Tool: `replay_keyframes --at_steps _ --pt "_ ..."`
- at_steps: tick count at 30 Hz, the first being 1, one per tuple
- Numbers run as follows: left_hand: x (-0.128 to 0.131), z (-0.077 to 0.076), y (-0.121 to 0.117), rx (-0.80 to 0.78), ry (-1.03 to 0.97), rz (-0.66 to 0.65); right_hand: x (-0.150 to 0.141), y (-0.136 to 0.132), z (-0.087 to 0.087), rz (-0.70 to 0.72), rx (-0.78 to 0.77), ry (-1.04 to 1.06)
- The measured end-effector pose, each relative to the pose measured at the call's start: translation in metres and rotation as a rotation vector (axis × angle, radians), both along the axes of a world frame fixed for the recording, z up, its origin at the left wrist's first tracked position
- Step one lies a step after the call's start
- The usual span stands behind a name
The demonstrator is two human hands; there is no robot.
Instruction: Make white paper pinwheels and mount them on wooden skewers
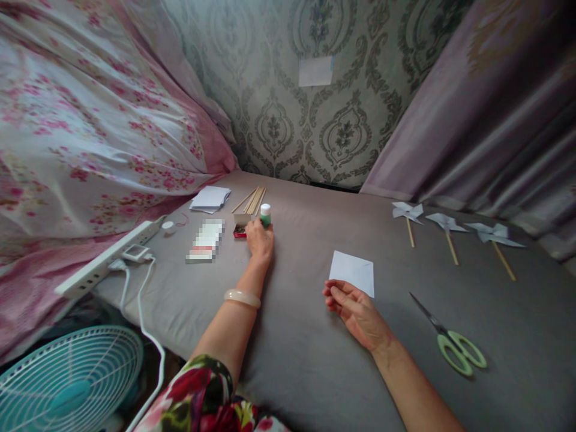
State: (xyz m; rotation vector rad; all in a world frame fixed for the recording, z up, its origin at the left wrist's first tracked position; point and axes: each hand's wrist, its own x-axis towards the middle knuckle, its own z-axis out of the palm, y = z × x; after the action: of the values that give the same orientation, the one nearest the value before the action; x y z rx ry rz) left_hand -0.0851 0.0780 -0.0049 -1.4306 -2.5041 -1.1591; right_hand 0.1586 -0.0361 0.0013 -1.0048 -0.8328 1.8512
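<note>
My left hand (260, 239) reaches across to a small red box (240, 231) of dark little pieces, its fingers bent at the box's right side. The fingertips are partly hidden, so whatever they pinch cannot be made out. A green glue stick with a white cap (265, 213) stands upright just behind that hand. Over the near edge of a square white paper (353, 271) is my right hand (355, 309), fingers loosely curved and a little apart, holding nothing I can see. The paper shows a slit near one corner.
Thin wooden sticks (254, 200) and stacked white paper (210, 198) lie at the back. Three paper pinwheels (445, 222) on sticks lie at the right, behind green-handled scissors (450, 339). At the left are a power strip (108, 255) with cables and a turquoise fan (74, 384).
</note>
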Motion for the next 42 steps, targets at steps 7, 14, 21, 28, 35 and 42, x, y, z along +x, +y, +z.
replay_keyframes --at_steps 7,14,21,28,35,42 --pt "0.004 0.0 -0.008 -0.037 -0.038 0.019 0.0 0.0 0.001 0.005 0.007 0.001" --pt "0.014 0.0 -0.023 -0.115 -0.074 0.017 0.0 0.0 0.001 0.012 0.031 -0.006" --pt "0.042 0.005 -0.031 -0.167 -0.064 -0.203 0.0 -0.001 0.004 0.02 0.032 -0.007" --pt "0.089 0.012 -0.037 -0.296 -0.098 -0.461 0.006 0.0 0.004 0.107 0.057 -0.059" --pt "0.099 0.016 -0.041 -0.383 -0.145 -0.565 0.042 0.018 0.02 -0.19 0.207 -0.128" --pt "0.088 0.016 -0.043 -0.404 -0.16 -0.62 0.08 0.039 0.018 -0.495 0.22 -0.304"
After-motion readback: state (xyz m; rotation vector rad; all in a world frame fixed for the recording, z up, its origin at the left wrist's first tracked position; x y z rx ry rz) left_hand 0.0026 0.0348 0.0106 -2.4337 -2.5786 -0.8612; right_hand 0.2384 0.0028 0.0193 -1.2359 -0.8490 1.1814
